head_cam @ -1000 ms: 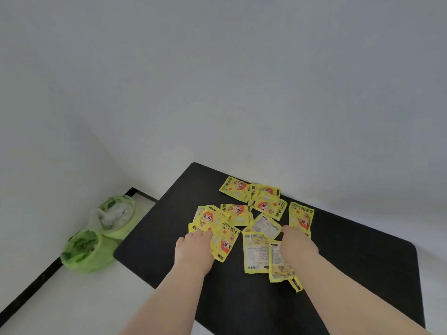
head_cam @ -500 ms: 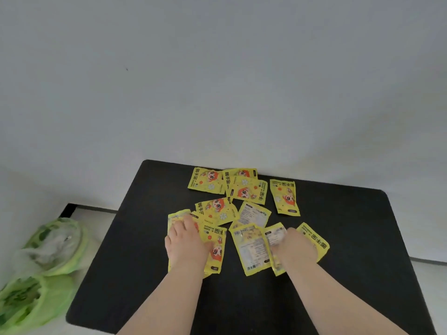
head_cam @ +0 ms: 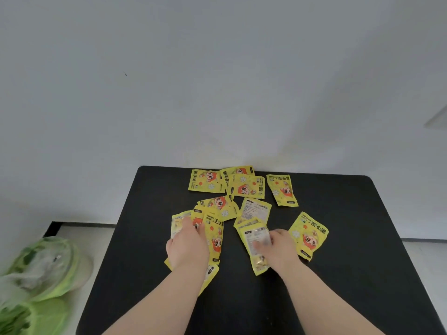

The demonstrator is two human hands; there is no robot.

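Observation:
Several yellow hand-warmer packets with a cartoon face lie scattered on a black table (head_cam: 338, 286). My left hand (head_cam: 187, 245) rests palm down on an overlapping pair of packets (head_cam: 214, 228) at centre left, fingers spread over them. My right hand (head_cam: 280, 250) has its fingers curled over the right edge of a back-side-up packet (head_cam: 254, 234) that tops a small stack; its thumb is hidden. One packet (head_cam: 309, 233) lies loose just right of that hand. Three more packets (head_cam: 205, 181) and another (head_cam: 281, 189) lie along the far edge.
A white wall rises directly behind the table. On the white floor to the left sit green plastic bags (head_cam: 41, 269) with stuff inside. Bare black tabletop stretches to the right and in front of my arms.
The view has swung left to face the table squarely. My right hand slid left off the rightmost packet onto the back-side-up stack. My left hand stays on its packets.

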